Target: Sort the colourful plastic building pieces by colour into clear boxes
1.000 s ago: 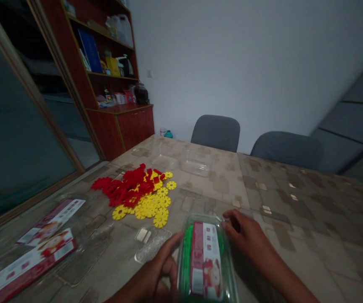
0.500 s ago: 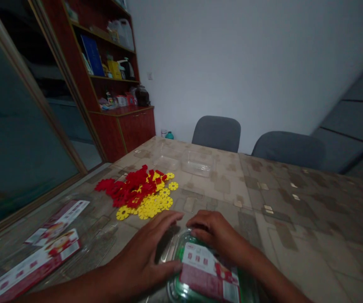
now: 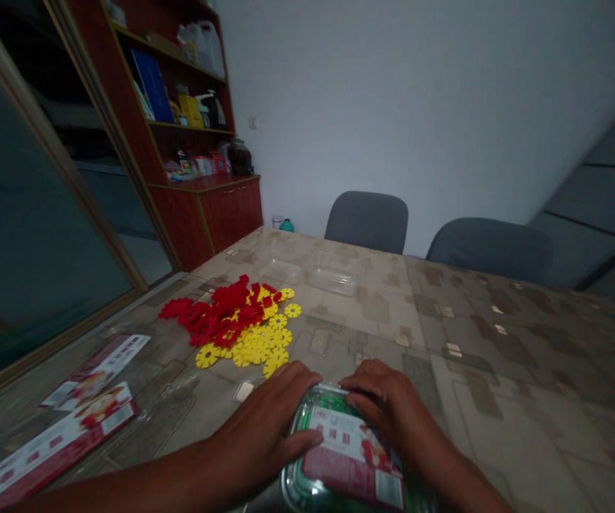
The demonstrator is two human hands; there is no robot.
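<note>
Your green set reads as the unfinished one: the clear plastic box [image 3: 350,456] sits at the near edge of view, between your hands, with its lid apparently on and the printed label [image 3: 360,474] on top. The green pieces [image 3: 324,396] show through the plastic, none out on the desk [image 3: 489,413] that I can see. Your left hand [image 3: 278,410] grips the box's left side, fingers at the far corner, thumb over the label; your right hand [image 3: 387,399] is curled on the far right corner and side. Can't tell if the rim has come loose anywhere; the near end is cut off. Red and yellow look done: red pieces [image 3: 221,313] heaped partly over yellow discs [image 3: 259,345], left of centre, two clear tubs [image 3: 333,285] behind them, and two labelled covers, probably lids [image 3: 58,445], lying to the left. My read: two sets out, green one to go.
</note>
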